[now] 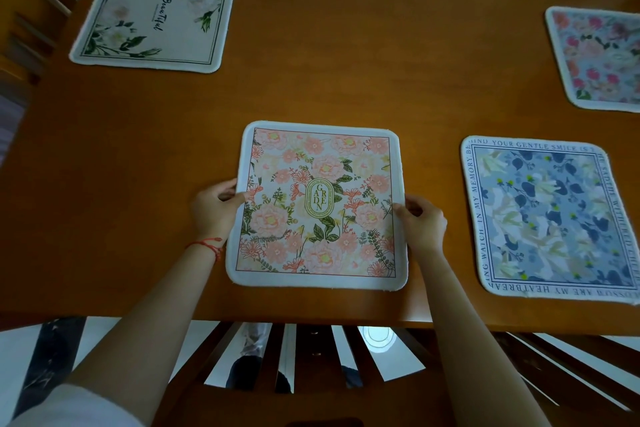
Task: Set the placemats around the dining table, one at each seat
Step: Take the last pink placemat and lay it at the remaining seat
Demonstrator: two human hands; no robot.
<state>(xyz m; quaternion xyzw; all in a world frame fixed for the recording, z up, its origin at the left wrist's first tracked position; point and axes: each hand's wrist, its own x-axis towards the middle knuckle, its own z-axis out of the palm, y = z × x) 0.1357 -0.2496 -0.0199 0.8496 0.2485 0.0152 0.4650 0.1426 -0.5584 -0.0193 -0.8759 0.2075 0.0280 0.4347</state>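
A pink floral placemat (317,204) with a green "Garden" badge lies near the front edge of the wooden dining table (346,80). My left hand (214,210) grips its left edge and my right hand (420,224) grips its right edge. A blue floral placemat (550,218) with lettering round its border lies to the right on the same side. A white placemat (156,17) printed "Beautiful" sits at the far left. A placemat with pink roses (599,59) lies at the far right, cut off by the frame.
A wooden chair back (304,357) with slats stands directly below me at the table's near edge. Another chair (571,374) is at the lower right, and one (38,10) at the far left. The floor under them is glossy.
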